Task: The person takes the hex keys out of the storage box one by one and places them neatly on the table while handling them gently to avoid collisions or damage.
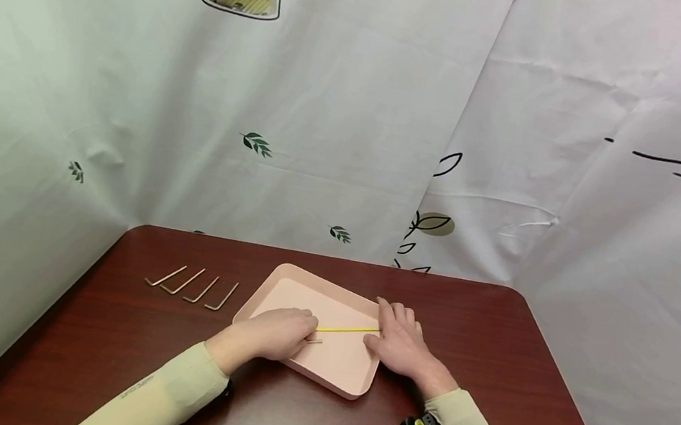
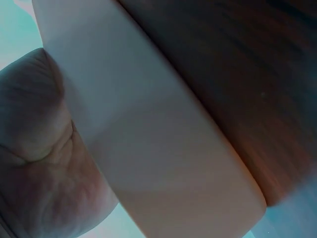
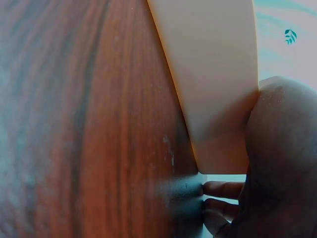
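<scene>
While a yellow strip (image 1: pixel 347 329) runs across the pink tray (image 1: pixel 332 365), the left hand (image 1: pixel 275 332) curls at one end and the right hand (image 1: pixel 402 342) lies over the tray's side; I cannot tell what either pinches. The work looks part done: one metal rod (image 1: pixel 315 342) shows inside, four hex keys (image 1: pixel 189 281) lie on the table (image 1: pixel 478 352).

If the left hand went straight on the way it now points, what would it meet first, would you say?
Probably the yellow strip, which runs from beside the left hand across the pink tray toward the right hand. Depth is unclear; they may already touch.
</scene>
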Demonstrator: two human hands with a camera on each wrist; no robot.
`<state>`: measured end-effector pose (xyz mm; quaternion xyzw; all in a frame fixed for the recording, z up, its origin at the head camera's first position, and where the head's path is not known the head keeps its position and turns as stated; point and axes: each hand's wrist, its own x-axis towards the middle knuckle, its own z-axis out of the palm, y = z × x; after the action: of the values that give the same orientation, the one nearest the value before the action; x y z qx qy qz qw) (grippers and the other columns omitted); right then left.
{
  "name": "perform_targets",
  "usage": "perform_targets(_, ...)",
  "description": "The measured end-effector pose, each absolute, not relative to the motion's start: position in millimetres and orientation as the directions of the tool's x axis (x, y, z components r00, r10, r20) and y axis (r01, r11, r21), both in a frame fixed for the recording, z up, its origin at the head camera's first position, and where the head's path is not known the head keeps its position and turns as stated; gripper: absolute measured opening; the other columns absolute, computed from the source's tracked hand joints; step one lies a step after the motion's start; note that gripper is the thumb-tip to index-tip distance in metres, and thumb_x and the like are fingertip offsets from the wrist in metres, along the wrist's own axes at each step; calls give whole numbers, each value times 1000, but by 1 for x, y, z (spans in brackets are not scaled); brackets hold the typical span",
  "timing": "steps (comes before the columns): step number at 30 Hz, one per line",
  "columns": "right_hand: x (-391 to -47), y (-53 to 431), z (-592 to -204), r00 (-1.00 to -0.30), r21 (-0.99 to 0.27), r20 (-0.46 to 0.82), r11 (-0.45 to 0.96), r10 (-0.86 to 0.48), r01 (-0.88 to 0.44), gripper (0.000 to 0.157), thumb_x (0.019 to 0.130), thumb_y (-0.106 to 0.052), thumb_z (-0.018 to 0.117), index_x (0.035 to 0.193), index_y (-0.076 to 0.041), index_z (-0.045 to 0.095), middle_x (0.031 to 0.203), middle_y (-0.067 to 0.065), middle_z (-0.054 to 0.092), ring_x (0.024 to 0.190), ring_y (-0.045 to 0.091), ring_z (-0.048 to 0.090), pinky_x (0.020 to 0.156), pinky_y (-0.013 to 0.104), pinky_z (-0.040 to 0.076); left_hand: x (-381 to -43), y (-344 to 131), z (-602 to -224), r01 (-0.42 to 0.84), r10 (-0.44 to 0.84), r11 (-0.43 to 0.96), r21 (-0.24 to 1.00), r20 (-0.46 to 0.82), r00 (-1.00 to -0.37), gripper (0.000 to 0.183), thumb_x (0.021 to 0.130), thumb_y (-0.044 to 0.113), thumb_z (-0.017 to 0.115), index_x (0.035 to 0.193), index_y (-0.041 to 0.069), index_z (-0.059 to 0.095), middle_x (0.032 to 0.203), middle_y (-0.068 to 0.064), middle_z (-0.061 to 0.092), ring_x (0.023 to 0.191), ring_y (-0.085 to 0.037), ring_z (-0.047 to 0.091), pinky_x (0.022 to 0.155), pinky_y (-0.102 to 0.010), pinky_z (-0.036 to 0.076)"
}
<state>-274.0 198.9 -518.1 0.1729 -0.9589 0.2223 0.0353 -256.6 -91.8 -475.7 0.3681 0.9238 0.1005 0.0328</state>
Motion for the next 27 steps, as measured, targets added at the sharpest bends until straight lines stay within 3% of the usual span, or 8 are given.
perform_targets(27,-273,199,-516,-939,-414,130,843,-317,-342,83,96,-30,70,167,2,40,148,26,51,134,48,44,105,68,39,-256,-91,-475,704,709,696,140,22,-705,21,105,8,71,88,14,59,83,3,52,72,-14,52,73,-36,53)
